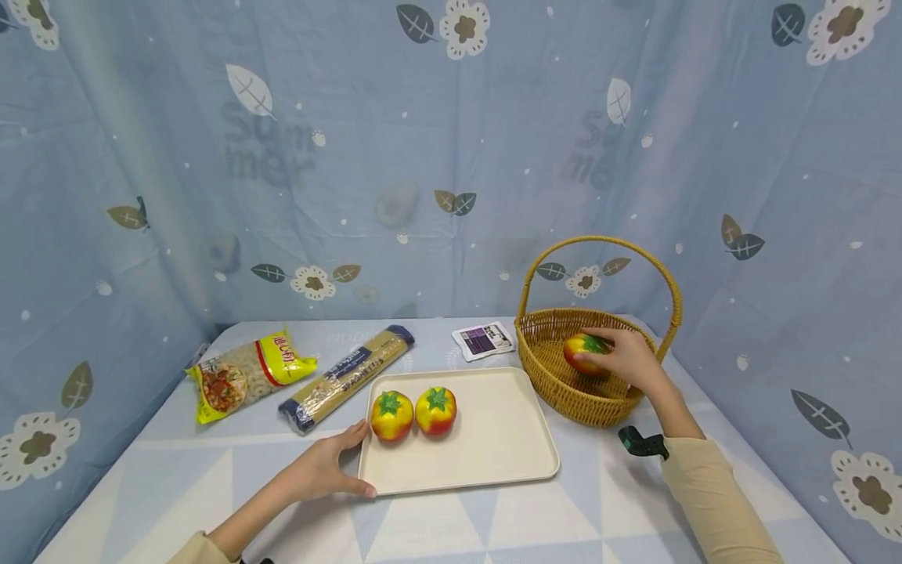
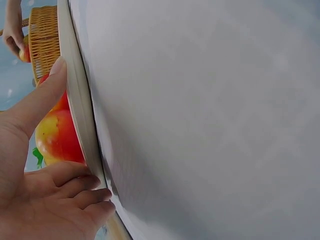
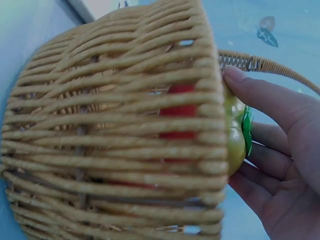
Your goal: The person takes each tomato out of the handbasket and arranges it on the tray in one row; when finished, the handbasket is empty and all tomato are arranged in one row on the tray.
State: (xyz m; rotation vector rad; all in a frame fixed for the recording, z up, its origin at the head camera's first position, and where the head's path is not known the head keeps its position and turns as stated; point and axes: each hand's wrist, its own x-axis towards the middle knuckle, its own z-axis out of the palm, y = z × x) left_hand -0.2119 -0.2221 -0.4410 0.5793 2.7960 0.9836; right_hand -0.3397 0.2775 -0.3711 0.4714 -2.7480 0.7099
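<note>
Golden-brown wicker basket (image 1: 571, 404) stands on the desk (image 1: 585, 501) to the right of a cream tray (image 1: 493, 423), its arched handle (image 1: 599, 239) upright, as a person's right hand (image 1: 627, 356) grips a red-and-yellow tomato (image 1: 576, 348) inside the rim. Thumb and fingers curl round the fruit from opposite sides, its green leafy top toward the palm, a hold that probably suits a smooth, round shape. The left hand (image 1: 327, 468), fingers spread wide, touches the tray's near-left corner, apparently to steady it. Two more tomatoes (image 1: 391, 418) (image 1: 436, 412) sit side by side at the tray's left end, leaving its right side bare. Left of the tray lie a yellow pasta bag (image 1: 250, 374) and, nearer it, a spaghetti packet (image 1: 348, 378), perhaps set aside for working room; a white-and-purple sachet (image 1: 484, 341) lies beyond its far edge.

The basket's near wall hides most of its floor. Red shows through the weave in the right wrist view; whether all of it belongs to the gripped tomato cannot be told. The sachet's print is too small to read, and the left sleeve (image 1: 200, 551) is cut off below.
</note>
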